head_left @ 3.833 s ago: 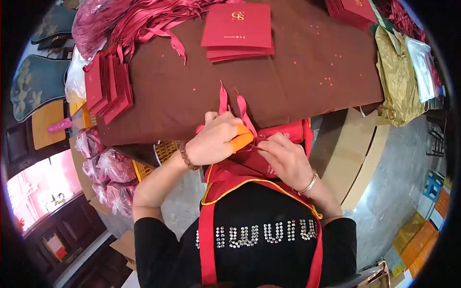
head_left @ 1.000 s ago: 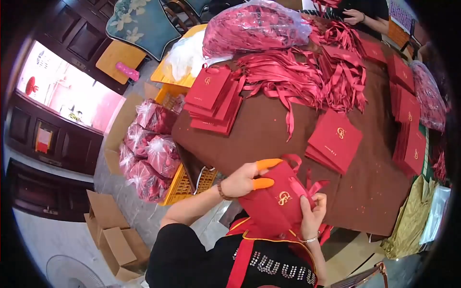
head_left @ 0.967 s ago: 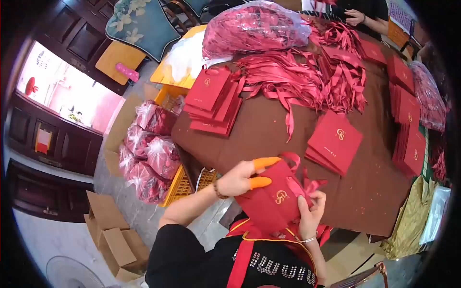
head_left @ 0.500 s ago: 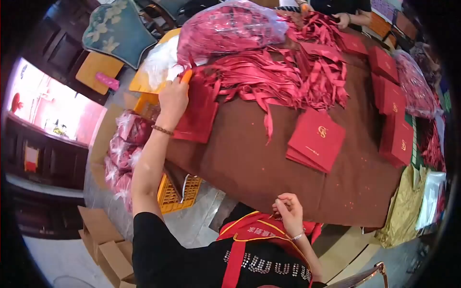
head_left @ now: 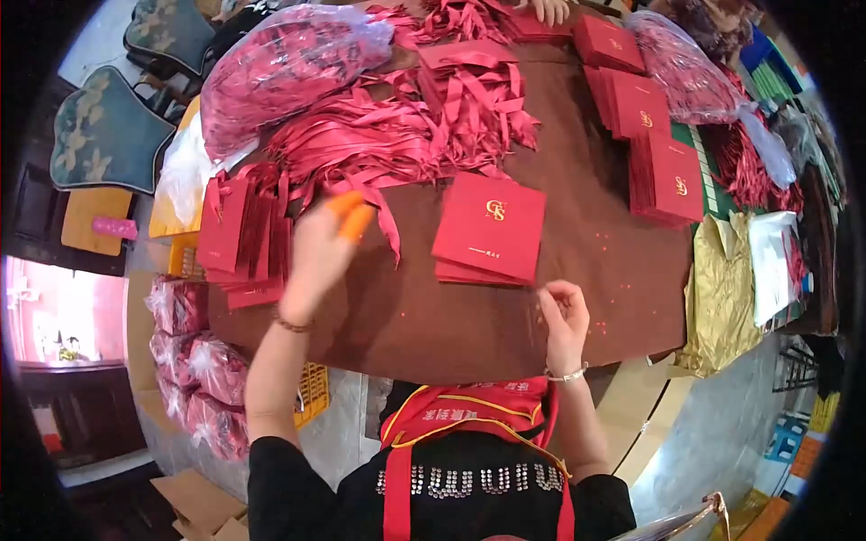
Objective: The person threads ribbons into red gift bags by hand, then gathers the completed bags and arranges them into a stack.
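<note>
My left hand [head_left: 320, 252], with orange covers on two fingers, is above the brown cloth, just right of the left stack of red bags [head_left: 236, 236]. It is smeared by motion, and whether it holds anything is unclear. At the near side of the middle stack of red bags [head_left: 492, 225], which carry gold print, my right hand [head_left: 566, 325] has its fingers curled towards the thumb. What it pinches, if anything, is too small to make out. Loose red ribbons [head_left: 361, 140] lie in a heap beyond my left hand.
The brown cloth [head_left: 388, 329] covers the table. A plastic bag of red items [head_left: 293, 72] is at the back left. More red bags [head_left: 663, 176] stand at the right, near gold wrapping [head_left: 722, 298]. Another person's hand [head_left: 548, 9] shows at the far edge. Filled plastic bags [head_left: 212, 370] are at the left.
The red bag held a second ago is out of my hands. My left hand has left the left stack and moved rightward. My right hand has risen towards the middle stack. The view has turned.
</note>
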`<state>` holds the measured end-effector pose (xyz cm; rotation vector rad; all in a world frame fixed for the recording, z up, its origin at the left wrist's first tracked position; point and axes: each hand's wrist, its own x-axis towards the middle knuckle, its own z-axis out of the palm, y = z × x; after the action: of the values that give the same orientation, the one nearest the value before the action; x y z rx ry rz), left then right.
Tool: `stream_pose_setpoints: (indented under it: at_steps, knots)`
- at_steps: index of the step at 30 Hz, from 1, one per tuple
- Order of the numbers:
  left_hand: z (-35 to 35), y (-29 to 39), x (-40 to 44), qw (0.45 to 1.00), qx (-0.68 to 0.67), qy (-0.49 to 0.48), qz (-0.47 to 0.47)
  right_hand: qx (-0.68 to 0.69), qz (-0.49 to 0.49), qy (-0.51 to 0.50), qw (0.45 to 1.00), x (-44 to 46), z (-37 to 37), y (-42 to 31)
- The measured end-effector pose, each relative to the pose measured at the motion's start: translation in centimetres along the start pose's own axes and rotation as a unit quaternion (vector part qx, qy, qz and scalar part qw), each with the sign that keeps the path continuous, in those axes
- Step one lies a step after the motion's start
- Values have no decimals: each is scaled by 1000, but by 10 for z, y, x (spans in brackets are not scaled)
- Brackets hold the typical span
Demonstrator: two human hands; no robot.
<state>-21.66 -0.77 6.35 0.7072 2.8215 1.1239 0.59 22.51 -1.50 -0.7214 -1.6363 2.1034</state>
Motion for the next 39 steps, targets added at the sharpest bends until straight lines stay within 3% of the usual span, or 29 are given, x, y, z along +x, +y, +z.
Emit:
stream_pose_setpoints:
  at_steps: [2,4,6,10,13,16,18,19,22,24,26,27,29,30,32,35,39]
  knots:
    - [51,-2,1,992,97,-42,63,5,-65,38,997,15,6,3]
    - [65,39,-3,985,86,-137,-55,11,-39,16,999,22,9,-5]
    - [92,29,-12,995,74,-65,22,-12,-15,-36,999,30,10,-3]
    - [95,39,-35,999,11,-44,-19,-37,23,-32,999,30,5,-15]
    - [96,34,-64,997,3,-8,75,-42,22,-27,999,24,-5,-11]
    - [86,29,-80,985,-35,-164,24,-49,26,-1,998,14,-15,-14]
    - [75,11,-71,972,-91,-189,107,-26,73,16,997,9,-25,-12]
    - [73,-3,-60,970,-4,-95,224,-44,94,10,995,8,-29,-11]
    - [37,-9,-24,915,252,-161,272,-76,83,-20,994,-2,-42,4]
    - [36,-28,-18,905,248,-185,293,-63,47,17,997,-4,-39,0]
    - [35,-31,-14,884,256,-198,338,-287,-31,21,957,5,-31,-20]
    - [35,-37,-14,877,261,-190,356,-290,-27,34,956,13,-25,-27]
    - [33,-42,-15,871,270,-196,361,-407,-253,-23,877,28,-10,-37]
    - [31,-43,-16,867,286,-196,358,-447,-283,-49,847,34,-3,-41]
    - [32,-41,-19,870,276,-192,360,-510,-322,-68,794,48,16,-47]
    - [37,-25,-28,917,195,-143,315,-560,-323,-93,758,62,28,-37]
    - [51,11,-40,957,100,-66,264,-580,-302,-126,746,60,28,-36]
